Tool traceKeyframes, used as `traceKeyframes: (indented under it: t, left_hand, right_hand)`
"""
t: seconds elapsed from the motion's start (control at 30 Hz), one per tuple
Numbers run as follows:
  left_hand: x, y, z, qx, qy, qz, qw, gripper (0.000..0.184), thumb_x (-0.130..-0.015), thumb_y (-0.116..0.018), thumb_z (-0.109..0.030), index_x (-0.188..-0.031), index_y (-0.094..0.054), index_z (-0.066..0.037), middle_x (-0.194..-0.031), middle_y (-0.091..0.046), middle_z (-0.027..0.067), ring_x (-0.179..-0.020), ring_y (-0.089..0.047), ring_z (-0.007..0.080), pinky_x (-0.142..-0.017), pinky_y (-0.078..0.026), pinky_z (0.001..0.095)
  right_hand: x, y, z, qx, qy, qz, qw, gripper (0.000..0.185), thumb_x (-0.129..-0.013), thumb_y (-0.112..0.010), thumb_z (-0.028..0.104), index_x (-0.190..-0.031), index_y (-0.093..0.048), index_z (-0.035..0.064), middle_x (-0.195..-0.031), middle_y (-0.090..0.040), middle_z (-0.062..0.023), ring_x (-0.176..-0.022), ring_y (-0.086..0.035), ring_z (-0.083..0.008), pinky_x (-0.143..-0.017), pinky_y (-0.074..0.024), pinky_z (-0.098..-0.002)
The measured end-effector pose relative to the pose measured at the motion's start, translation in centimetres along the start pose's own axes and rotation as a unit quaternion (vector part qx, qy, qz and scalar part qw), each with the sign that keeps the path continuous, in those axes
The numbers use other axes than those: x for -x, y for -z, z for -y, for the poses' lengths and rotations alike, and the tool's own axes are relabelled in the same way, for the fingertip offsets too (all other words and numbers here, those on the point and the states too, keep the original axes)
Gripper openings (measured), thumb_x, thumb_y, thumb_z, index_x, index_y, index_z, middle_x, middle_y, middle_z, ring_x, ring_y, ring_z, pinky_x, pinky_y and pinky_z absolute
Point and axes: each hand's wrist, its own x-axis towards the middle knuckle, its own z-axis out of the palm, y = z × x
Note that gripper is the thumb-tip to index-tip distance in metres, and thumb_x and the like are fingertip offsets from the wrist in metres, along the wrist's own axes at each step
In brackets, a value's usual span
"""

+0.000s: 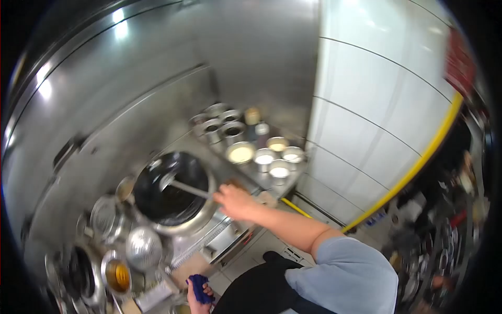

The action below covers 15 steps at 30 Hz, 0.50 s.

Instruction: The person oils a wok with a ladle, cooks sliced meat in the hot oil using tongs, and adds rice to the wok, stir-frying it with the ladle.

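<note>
My right hand (234, 201) is closed round the handle end of a metal ladle (189, 188), right of the large black wok (175, 209). The ladle's bowl is inside the wok, near its middle. At the lower centre, my left hand (201, 296) grips a dark blue cloth (200, 289), below and right of the wok. The wok sits on a round metal burner rim.
Several metal pots of seasonings (240, 153) and bottles (262, 134) stand on the counter behind. Left are a perforated strainer (144, 247), a bowl of orange liquid (118, 275) and a second wok (82, 272). A tiled wall (366, 120) rises at the right.
</note>
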Motion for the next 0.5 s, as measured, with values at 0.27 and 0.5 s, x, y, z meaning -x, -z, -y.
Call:
traceKeyframes:
  t: [0.27, 0.5]
  left_hand:
    - [5.4, 4.5, 5.6, 0.177, -0.136, -0.089, 0.971, 0.050, -0.088, -0.048, -0.056, -0.106, -0.047, -0.010, -0.073, -0.049, 0.0066, -0.058, -0.046, 0.0150, -0.053, -0.040, 0.0266]
    - [5.9, 0.5, 7.8, 0.159, -0.214, -0.183, 0.946, 0.051, -0.088, -0.047, -0.056, -0.101, -0.048, -0.007, -0.071, -0.050, 0.0063, -0.058, -0.047, 0.0148, -0.053, -0.040, 0.0271]
  right_hand:
    - [-5.6, -6.9, -2.2, 0.166, 0.100, -0.019, 0.981, 0.054, -0.083, -0.057, 0.025, -0.131, -0.043, 0.0031, -0.111, -0.051, -0.0179, -0.106, -0.049, -0.0295, -0.085, -0.0432, -0.0383]
    - [-10.0, -8.9, -4.1, 0.107, -0.005, 0.195, 0.975, 0.062, -0.085, -0.039, 0.008, -0.144, -0.019, 0.0067, -0.105, -0.058, -0.0244, -0.088, -0.062, -0.0372, -0.078, -0.0493, -0.0459]
